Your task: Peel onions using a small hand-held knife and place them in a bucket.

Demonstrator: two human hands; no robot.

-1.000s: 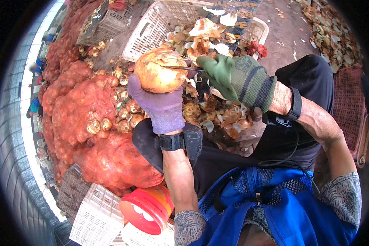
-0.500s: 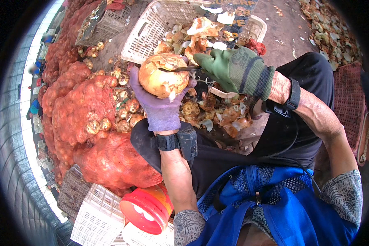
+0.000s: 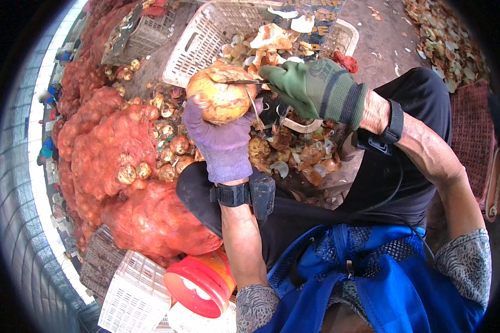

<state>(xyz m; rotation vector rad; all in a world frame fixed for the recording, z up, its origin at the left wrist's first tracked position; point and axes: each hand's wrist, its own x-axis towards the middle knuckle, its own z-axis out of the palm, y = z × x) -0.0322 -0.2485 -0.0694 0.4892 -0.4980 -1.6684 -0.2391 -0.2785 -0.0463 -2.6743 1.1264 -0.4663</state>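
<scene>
Onion point(image 3: 221, 99) front and centre, resting in the purple-gloved left hand point(image 3: 221, 134), its fingers part-open and curved round the lower half from six o'clock! That's the nearer hand, right in contact. Over at three o'clock, the green-gloved right hand point(image 3: 311, 91) sits just beside the skin, fingers closed firmly round a knife point(image 3: 250, 82), handle lost in the glove. And here's the line that matters: the blade points to nine o'clock across the onion's upper right; how deep it bites, I cannot tell. Roundish, no clear long axis. Out at two o'clock, a dark sheet point(image 3: 323, 25) by the pale crate point(image 3: 179, 60) carries yellowish lettering!
</scene>
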